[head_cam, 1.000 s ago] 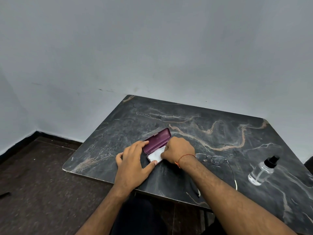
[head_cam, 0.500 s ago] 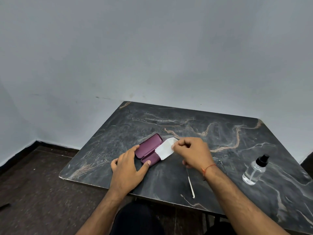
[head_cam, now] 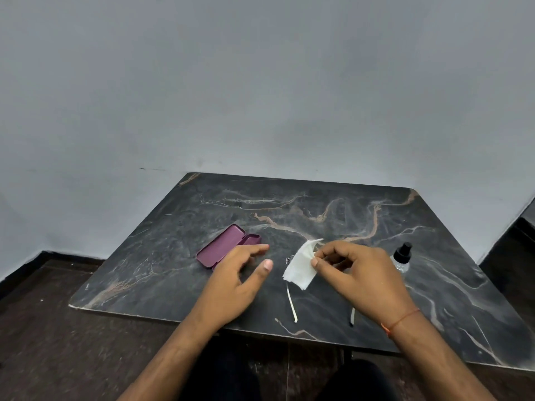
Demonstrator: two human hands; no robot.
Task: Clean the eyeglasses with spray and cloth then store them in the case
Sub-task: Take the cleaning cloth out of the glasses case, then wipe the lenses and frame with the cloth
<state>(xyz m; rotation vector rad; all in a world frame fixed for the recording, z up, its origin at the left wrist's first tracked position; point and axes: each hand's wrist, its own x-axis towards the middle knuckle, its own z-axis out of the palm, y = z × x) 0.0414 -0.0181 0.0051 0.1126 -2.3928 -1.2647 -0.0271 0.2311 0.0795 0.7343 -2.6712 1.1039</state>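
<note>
A maroon glasses case (head_cam: 221,248) lies open on the dark marble table (head_cam: 318,215), left of centre. My left hand (head_cam: 237,280) hovers just right of it, fingers spread, holding nothing. My right hand (head_cam: 357,274) pinches a white cloth (head_cam: 301,266) above the table. The eyeglasses (head_cam: 291,303) lie under the cloth and my right hand; only the two temple arms and a bit of the frame show. A small clear spray bottle (head_cam: 402,256) with a black top stands just right of my right hand, partly hidden by it.
The table's near edge (head_cam: 202,322) runs just in front of my wrists. A grey wall stands behind the table. Dark floor lies to the left and right. My dark-clothed legs show below the table edge.
My right hand pulled the white cloth out of the case and carried it right, over the glasses. My left hand let go of the case and lifted a little to the right.
</note>
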